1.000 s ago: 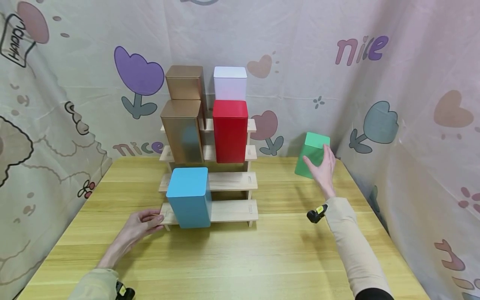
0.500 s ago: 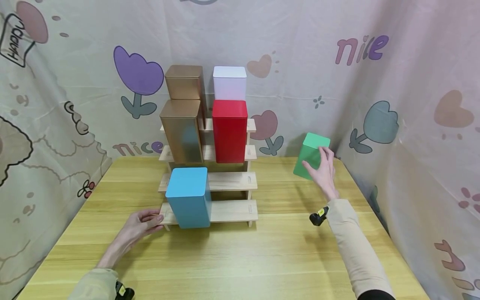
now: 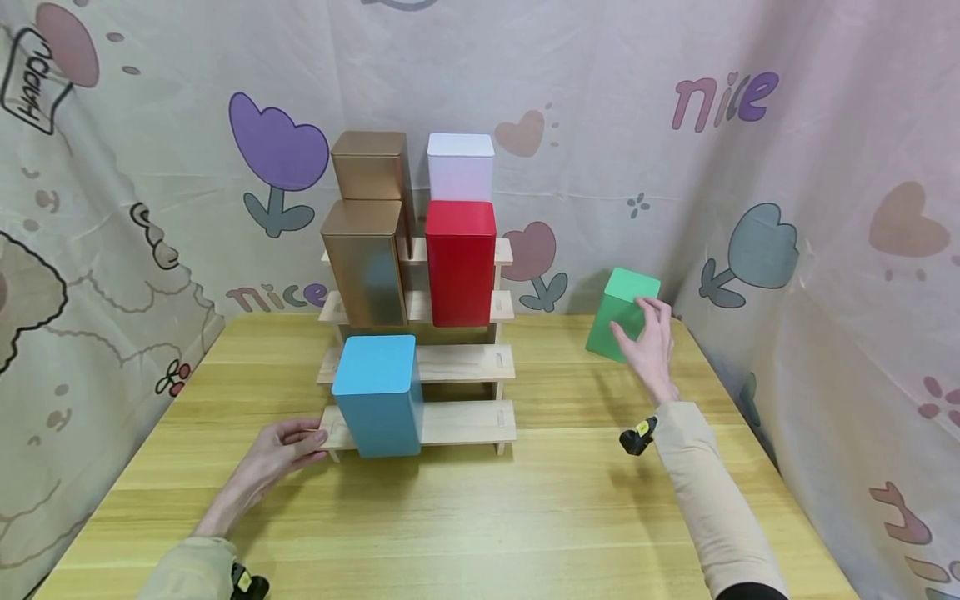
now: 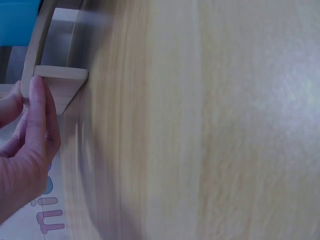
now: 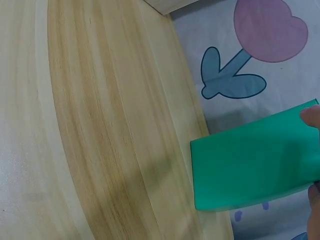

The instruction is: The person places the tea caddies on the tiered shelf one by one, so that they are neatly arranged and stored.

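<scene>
At the left, my left hand pinches the left end of the lowest step of a wooden tiered shelf. The left wrist view shows its thumb and fingers on the board's end. At the back right, my right hand grips a green box between thumb and fingers. In the right wrist view the green box appears between the thumb and a finger at the right edge. Most of that hand is out of this view.
Boxes stand on the shelf: a blue box low left, two bronze boxes behind it, a red box and a white box at right. A printed cloth hangs behind the wooden table.
The green box has shifted very slightly toward me and left, and the right hand's fingers have settled lower around it. My left hand has stayed at the shelf.
</scene>
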`<action>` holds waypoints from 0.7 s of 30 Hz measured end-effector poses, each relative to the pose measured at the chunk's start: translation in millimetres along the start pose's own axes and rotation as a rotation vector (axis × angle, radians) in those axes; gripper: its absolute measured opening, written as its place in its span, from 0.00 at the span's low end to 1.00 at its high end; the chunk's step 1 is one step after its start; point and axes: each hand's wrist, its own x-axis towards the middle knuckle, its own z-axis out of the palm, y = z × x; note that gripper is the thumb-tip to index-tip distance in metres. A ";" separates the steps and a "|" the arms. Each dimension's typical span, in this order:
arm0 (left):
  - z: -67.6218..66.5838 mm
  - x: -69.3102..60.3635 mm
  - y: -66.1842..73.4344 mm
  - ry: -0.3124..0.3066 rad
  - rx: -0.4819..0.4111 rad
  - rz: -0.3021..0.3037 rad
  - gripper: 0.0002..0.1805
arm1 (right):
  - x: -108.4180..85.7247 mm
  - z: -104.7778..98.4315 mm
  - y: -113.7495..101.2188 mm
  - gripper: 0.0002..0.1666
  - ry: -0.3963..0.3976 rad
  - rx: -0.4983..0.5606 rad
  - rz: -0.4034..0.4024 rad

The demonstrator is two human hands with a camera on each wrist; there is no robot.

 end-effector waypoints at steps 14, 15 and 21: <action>-0.6 0.8 0.6 -0.002 0.004 0.006 0.30 | 0.1 -1.7 3.8 0.36 0.012 0.034 -0.073; -0.5 0.8 0.5 -0.001 0.004 0.005 0.30 | -0.1 -1.4 3.8 0.36 0.011 0.040 -0.083; -0.2 0.7 -0.4 0.001 0.010 -0.006 0.30 | -2.8 -0.6 2.7 0.33 0.021 0.078 -0.119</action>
